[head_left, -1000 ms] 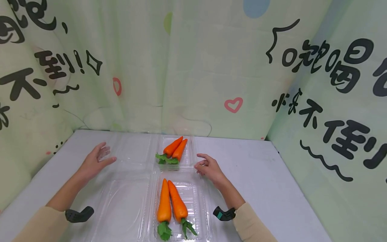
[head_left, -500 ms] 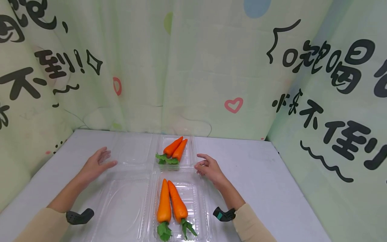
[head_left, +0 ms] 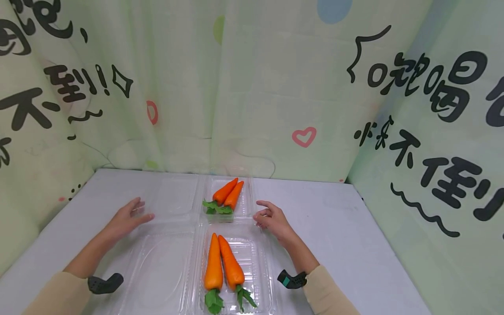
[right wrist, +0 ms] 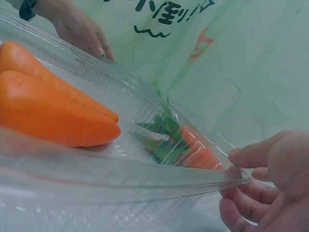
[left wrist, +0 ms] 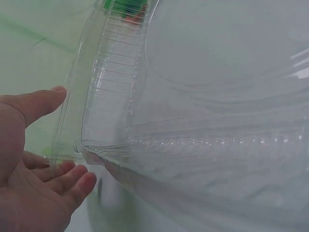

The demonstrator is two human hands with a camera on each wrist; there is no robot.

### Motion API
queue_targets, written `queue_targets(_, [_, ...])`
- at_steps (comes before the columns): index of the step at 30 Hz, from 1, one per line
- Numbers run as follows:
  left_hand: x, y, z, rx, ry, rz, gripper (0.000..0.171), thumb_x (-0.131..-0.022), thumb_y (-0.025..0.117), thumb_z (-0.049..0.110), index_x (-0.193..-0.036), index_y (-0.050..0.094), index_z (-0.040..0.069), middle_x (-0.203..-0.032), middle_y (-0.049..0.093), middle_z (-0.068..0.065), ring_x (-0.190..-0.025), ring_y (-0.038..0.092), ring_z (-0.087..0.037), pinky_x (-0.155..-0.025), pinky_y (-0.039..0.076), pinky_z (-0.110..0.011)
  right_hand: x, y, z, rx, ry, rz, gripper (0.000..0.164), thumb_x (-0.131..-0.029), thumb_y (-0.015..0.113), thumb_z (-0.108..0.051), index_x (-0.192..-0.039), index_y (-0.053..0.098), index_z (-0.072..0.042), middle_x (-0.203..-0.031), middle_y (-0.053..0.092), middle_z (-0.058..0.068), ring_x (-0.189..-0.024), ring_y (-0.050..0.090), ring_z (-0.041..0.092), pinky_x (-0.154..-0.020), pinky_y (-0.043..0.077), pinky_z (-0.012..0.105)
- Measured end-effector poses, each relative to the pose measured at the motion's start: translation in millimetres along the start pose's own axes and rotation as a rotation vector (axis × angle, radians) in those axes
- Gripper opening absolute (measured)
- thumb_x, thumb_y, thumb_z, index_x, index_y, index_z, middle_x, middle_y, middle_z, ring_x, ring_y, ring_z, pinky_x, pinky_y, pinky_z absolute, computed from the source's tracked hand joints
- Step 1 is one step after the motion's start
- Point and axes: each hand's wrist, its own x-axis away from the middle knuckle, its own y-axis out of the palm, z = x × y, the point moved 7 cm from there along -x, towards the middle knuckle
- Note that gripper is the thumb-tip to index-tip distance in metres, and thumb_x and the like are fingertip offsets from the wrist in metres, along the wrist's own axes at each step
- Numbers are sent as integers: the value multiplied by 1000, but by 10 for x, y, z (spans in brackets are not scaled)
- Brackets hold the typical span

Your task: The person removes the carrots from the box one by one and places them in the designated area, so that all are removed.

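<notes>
A large clear plastic clamshell container (head_left: 252, 258) lies unfolded in front of me, its lid (head_left: 165, 271) spread to the left. Two big orange carrots with green tops, a left carrot (head_left: 214, 262) and a right carrot (head_left: 232, 267), lie side by side in its base. My right hand (head_left: 273, 221) pinches the base's far right corner; the right wrist view shows thumb above and fingers below the rim (right wrist: 231, 181). Fingers spread apart, my left hand (head_left: 126, 218) hovers by the lid's far left corner. In the left wrist view, thumb and fingertips flank that corner (left wrist: 87, 145) without gripping.
Behind stands a smaller open clear container (head_left: 249, 197) holding two smaller carrots (head_left: 225, 190), its lid (head_left: 175, 192) also laid left. Both sit on a white table (head_left: 315, 227). A pale green printed curtain (head_left: 256, 87) encloses the back and sides.
My left hand has shifted slightly down and toward the lid's far left corner. The right hand, containers and carrots have stayed put.
</notes>
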Motion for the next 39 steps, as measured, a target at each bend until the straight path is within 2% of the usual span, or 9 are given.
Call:
queue_targets(5, [2, 12, -7, -17, -5, -6, 96, -93, 62, 40, -150, 4, -11, -153, 18, -36, -140, 20, -54, -109, 28, -66, -4, -2, 6, -2, -3, 3, 47, -92, 64, -15, -137, 51, -11, -96, 67, 10, -73, 58, 17, -74, 56, 24])
queue_targets(12, [12, -6, 16, -56, 7, 23, 93, -93, 62, 40, -149, 9, -13, -152, 18, -37, -138, 22, -54, -108, 29, -66, 5, -32, -10, 7, 4, 14, 48, -91, 65, -17, -137, 51, -13, -101, 65, 9, -78, 60, 16, -77, 57, 26])
queue_targets(21, [15, -58, 170, -68, 113, 107, 84, -92, 63, 39, -149, 22, -7, -152, 24, -34, -139, 22, -53, -109, 26, -67, -22, -136, -70, 3, -14, 43, 44, -91, 66, -14, -134, 55, -12, -103, 64, 10, -81, 60, 17, -77, 57, 26])
queue_targets(30, [21, -87, 339, -1, 225, 109, 80, -92, 65, 33, -149, 24, -5, -152, 29, -30, -139, 27, -48, -112, 25, -62, -31, -149, -137, 19, -19, 40, 48, -90, 66, -16, -136, 53, -11, -107, 64, 10, -89, 60, 21, -81, 58, 29])
queue_targets(35, [-3, -64, 379, 12, 258, 111, 78, -92, 66, 30, -147, 26, -7, -150, 31, -31, -138, 30, -49, -112, 26, -62, -24, -157, -173, 25, -27, 36, 48, -90, 67, -16, -136, 53, -11, -107, 64, 10, -88, 61, 20, -80, 58, 29])
queue_targets(39, [-8, -36, 402, 16, 265, 108, 76, -92, 66, 29, -146, 28, -8, -149, 32, -32, -137, 32, -48, -113, 26, -62, -25, -156, -197, 24, -38, 27, 47, -90, 66, -15, -135, 53, -11, -107, 64, 11, -91, 63, 26, -80, 58, 30])
